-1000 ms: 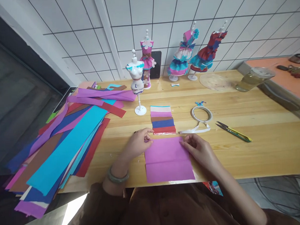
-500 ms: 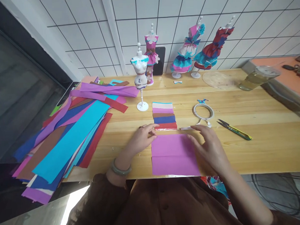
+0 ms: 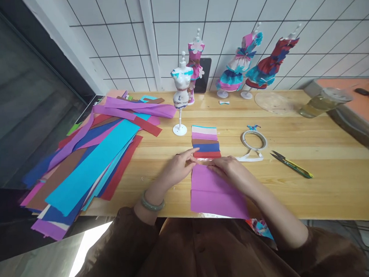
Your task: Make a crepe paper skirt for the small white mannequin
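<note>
A purple sheet of crepe paper (image 3: 218, 196) with a crosswise crease lies at the table's front edge. Just beyond it is a small panel of layered paper strips (image 3: 205, 141), pale, purple, brown, blue and red. My left hand (image 3: 180, 167) has its thumb and a finger closed at the sheet's upper left corner, while its index finger reaches onto the strips. Along the sheet's upper edge, the fingertips of my right hand (image 3: 234, 172) are pressed together on the paper, partly hidden by the hand. A tape roll (image 3: 265, 140) with a loose white end lies beyond my right hand.
Yellow-handled thread snips (image 3: 291, 164) lie at right. Long crepe paper strips (image 3: 93, 162) are heaped at left. A bare white dress form (image 3: 182, 88) stands behind the panel; several dressed forms (image 3: 238, 68) line the wall. A lidded cup (image 3: 319, 103) is at the far right.
My right hand has moved left from the tape's loose end to the purple sheet's upper edge, near my left hand. Its fingers have closed. The camera view has shifted slightly.
</note>
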`<action>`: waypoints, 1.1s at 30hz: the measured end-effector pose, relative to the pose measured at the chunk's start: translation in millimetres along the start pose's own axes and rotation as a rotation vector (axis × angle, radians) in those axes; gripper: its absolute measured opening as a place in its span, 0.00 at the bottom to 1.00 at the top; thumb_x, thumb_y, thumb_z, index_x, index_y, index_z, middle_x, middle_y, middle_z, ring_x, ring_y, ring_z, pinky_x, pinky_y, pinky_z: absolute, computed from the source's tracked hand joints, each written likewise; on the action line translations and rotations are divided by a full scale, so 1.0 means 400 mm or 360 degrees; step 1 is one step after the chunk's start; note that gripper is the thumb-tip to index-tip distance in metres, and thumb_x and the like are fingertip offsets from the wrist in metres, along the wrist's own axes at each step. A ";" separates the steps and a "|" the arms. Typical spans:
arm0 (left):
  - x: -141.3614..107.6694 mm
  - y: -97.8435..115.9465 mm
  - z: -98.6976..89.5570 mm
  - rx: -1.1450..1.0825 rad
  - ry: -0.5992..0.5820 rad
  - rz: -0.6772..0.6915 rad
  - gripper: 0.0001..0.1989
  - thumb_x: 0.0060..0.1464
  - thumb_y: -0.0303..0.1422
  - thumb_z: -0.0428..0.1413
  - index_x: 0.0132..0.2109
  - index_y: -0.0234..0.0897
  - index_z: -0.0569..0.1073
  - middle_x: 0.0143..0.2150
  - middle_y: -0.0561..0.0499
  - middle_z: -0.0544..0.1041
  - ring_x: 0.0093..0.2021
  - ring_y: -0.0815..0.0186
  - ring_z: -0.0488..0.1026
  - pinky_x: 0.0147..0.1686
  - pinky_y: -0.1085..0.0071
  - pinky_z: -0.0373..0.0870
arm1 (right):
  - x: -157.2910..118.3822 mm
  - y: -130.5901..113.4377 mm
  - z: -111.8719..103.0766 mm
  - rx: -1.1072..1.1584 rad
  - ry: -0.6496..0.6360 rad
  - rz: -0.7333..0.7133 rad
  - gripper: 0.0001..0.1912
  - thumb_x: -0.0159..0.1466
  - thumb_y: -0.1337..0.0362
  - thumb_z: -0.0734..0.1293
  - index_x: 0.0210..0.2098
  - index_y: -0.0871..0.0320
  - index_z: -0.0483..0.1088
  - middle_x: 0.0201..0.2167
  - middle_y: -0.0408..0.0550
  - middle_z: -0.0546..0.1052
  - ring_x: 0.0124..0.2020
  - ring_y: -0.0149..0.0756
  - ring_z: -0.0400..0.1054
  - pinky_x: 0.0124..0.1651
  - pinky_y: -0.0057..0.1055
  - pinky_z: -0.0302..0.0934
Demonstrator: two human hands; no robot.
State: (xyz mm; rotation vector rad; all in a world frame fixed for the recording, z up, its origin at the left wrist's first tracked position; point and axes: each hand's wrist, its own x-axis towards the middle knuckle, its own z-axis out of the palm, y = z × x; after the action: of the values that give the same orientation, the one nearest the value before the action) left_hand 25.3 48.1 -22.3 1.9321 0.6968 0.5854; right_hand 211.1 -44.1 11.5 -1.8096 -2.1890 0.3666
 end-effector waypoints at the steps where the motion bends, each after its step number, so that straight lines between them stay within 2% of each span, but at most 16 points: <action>1: 0.001 -0.004 -0.001 -0.0013 0.0027 -0.0010 0.24 0.53 0.25 0.49 0.57 0.43 0.60 0.38 0.52 0.76 0.40 0.69 0.71 0.43 0.70 0.65 | -0.004 0.001 -0.004 0.0026 0.0000 0.0009 0.12 0.65 0.63 0.57 0.32 0.58 0.69 0.29 0.48 0.76 0.30 0.36 0.70 0.34 0.30 0.58; 7: 0.006 -0.029 -0.004 0.0019 0.0265 -0.0142 0.22 0.53 0.27 0.50 0.56 0.39 0.62 0.33 0.52 0.75 0.34 0.70 0.71 0.39 0.72 0.66 | -0.009 0.011 -0.012 0.0160 0.0017 0.0081 0.12 0.65 0.62 0.56 0.40 0.55 0.69 0.37 0.47 0.76 0.36 0.37 0.71 0.37 0.30 0.62; 12: 0.008 -0.033 0.000 0.0125 0.0331 -0.0180 0.22 0.52 0.28 0.51 0.55 0.39 0.63 0.31 0.53 0.74 0.33 0.70 0.70 0.37 0.73 0.66 | 0.011 0.028 0.008 0.0002 0.0050 0.0081 0.12 0.65 0.61 0.56 0.38 0.55 0.69 0.37 0.47 0.76 0.35 0.36 0.71 0.38 0.31 0.62; 16: 0.010 -0.028 0.004 0.0217 0.0311 -0.0174 0.23 0.50 0.27 0.52 0.55 0.40 0.63 0.32 0.53 0.74 0.33 0.70 0.70 0.37 0.73 0.66 | 0.020 0.035 0.020 -0.0093 0.0067 0.0085 0.12 0.66 0.61 0.55 0.37 0.56 0.69 0.36 0.47 0.76 0.34 0.36 0.71 0.37 0.31 0.62; 29: 0.016 -0.019 0.016 0.0380 0.0289 -0.0099 0.25 0.47 0.23 0.54 0.54 0.42 0.64 0.35 0.54 0.75 0.39 0.68 0.68 0.45 0.68 0.64 | 0.020 0.039 0.030 -0.0077 0.0110 0.0080 0.12 0.66 0.60 0.55 0.36 0.55 0.69 0.34 0.46 0.76 0.33 0.34 0.71 0.37 0.28 0.62; 33: 0.023 -0.018 0.021 0.0389 0.0298 -0.0084 0.25 0.47 0.23 0.54 0.53 0.42 0.65 0.35 0.54 0.74 0.38 0.68 0.69 0.44 0.69 0.65 | 0.022 0.035 0.027 -0.0067 0.0110 0.0064 0.12 0.66 0.61 0.55 0.36 0.56 0.69 0.35 0.46 0.76 0.33 0.33 0.71 0.37 0.28 0.62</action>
State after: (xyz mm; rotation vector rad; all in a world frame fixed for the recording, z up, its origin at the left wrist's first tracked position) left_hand 35.8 51.9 -31.1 2.0933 0.9728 0.6802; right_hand 218.4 -32.9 -3.1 -1.8619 -2.1321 0.2641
